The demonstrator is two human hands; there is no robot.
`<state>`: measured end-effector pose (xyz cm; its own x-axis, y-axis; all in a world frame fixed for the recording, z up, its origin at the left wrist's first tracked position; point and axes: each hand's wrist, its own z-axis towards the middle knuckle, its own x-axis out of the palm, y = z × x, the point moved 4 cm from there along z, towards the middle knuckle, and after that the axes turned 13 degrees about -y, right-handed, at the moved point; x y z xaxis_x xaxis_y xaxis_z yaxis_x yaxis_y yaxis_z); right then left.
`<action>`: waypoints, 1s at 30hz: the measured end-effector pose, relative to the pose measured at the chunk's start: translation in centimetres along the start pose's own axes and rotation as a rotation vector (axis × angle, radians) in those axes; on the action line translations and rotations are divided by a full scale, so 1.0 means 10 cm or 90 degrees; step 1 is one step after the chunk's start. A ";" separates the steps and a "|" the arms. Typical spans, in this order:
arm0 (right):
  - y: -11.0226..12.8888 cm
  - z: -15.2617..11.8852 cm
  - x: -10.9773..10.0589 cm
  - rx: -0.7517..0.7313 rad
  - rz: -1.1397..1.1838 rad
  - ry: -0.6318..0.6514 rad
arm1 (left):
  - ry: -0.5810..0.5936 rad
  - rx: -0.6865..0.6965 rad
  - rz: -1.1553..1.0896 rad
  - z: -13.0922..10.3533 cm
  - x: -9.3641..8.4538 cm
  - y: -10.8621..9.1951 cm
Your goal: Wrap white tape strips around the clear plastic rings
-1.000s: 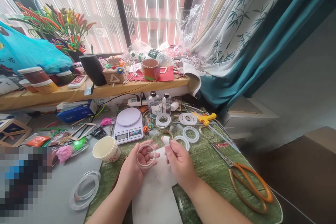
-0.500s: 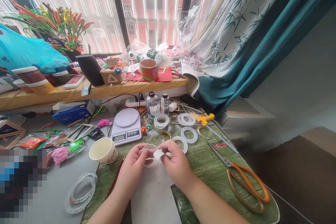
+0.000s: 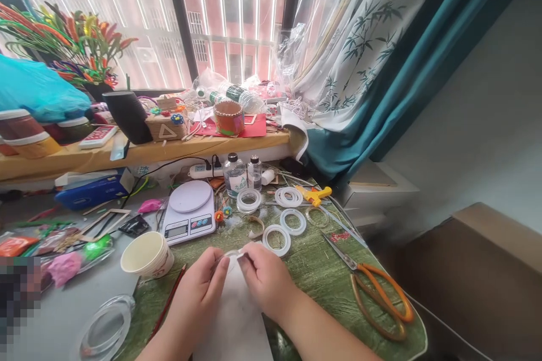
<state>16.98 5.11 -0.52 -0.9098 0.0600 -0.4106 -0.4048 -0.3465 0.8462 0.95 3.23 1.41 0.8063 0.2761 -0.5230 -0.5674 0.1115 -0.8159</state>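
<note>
My left hand [image 3: 204,282] is closed around a clear bangle [image 3: 232,252], whose far edge shows between my two hands. Fingers hide most of it. Against the bangle's right side, my right hand [image 3: 267,281] pinches a small folded white piece of paper [image 3: 242,258], now mostly covered by thumb and fingers. Both hands hover over a long white sheet [image 3: 232,316] on the green table mat. Just beyond the right hand lie translucent white ring moulds [image 3: 276,241].
Orange-handled scissors [image 3: 381,299] lie at right. At left stand paper cups [image 3: 148,254], a red pencil [image 3: 169,299] and clear ring moulds [image 3: 105,324]. A kitchen scale [image 3: 189,211], two bottles [image 3: 235,175] and a yellow glue gun [image 3: 314,196] are farther back.
The hands have drawn closer together and lower, covering more of the bangle and the white paper. The view has swung slightly right, so the scene sits further left.
</note>
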 end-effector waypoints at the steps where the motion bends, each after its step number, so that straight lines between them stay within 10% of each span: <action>1: 0.01 0.00 -0.01 -0.023 -0.028 0.000 | -0.002 0.009 0.002 -0.01 0.00 -0.01; 8: 0.11 -0.01 -0.06 -0.131 -0.092 -0.014 | 0.001 -0.004 -0.028 -0.05 0.02 -0.02; 30: 0.06 -0.11 0.07 -0.056 -0.083 0.023 | -0.028 -0.079 -0.116 -0.07 0.01 -0.09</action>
<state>16.19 3.90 -0.63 -0.8458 0.0769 -0.5280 -0.5079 -0.4190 0.7526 1.63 2.46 1.90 0.8842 0.3034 -0.3551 -0.3859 0.0461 -0.9214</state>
